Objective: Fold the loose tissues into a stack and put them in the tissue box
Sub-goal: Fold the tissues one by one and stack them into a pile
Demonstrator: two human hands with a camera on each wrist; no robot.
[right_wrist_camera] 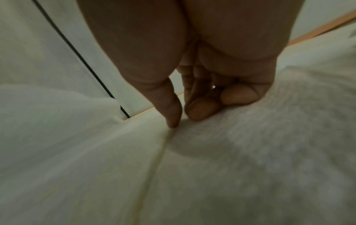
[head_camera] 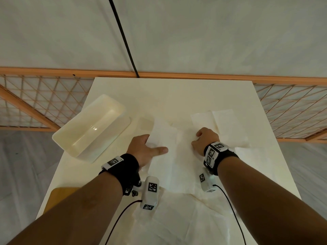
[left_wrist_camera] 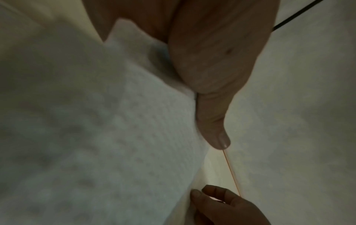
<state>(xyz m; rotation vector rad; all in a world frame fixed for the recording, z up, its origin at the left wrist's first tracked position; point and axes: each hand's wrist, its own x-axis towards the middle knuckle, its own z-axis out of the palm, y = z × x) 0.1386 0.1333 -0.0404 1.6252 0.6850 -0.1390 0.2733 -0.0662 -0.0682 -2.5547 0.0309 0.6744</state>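
Between the left hand and right hand, both gripping its edges, lies a white dimpled tissue.

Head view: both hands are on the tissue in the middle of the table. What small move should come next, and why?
Probably fold it: the tissue lies open and flat, the left hand grips its left edge, the right hand pinches its right. Carrying one edge over to the other would halve it; the tissue box is empty.
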